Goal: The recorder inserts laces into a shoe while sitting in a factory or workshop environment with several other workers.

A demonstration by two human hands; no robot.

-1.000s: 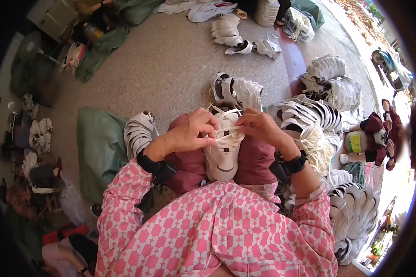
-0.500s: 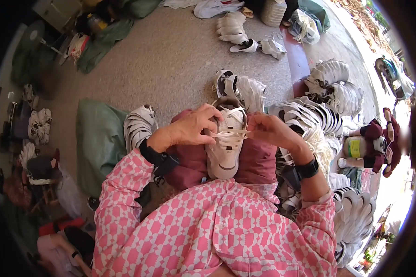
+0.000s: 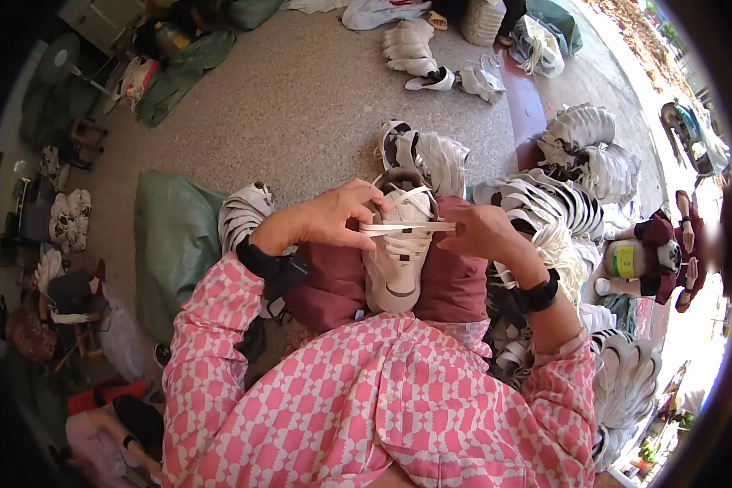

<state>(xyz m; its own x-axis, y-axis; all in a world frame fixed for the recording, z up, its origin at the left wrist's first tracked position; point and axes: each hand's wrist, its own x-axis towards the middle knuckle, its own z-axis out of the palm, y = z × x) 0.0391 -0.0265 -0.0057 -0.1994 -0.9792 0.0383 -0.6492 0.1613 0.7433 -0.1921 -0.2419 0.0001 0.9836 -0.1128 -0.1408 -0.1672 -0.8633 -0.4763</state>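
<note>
A cream-white shoe upper (image 3: 395,272) with a brown collar rests between my knees, its toe toward me. White shoelaces (image 3: 408,227) run across its front and are drawn taut between my hands. My left hand (image 3: 339,216) pinches the lace at the upper's left side, thumb and forefinger together. My right hand (image 3: 478,232) is closed on the lace at the right side, fingers curled. Lower down, the lace crosses the tongue in several rows.
Nested stacks of white shoe uppers stand at the right (image 3: 545,199), straight ahead (image 3: 439,163) and at the left (image 3: 244,215). Loose cream laces (image 3: 557,252) hang by the right stack. A green sheet (image 3: 171,252) lies left. Other people sit at the far right (image 3: 667,252) and lower left (image 3: 110,439).
My right hand has shifted slightly right and the lace between my hands has straightened and tightened, rising off the upper. My left hand has barely moved.
</note>
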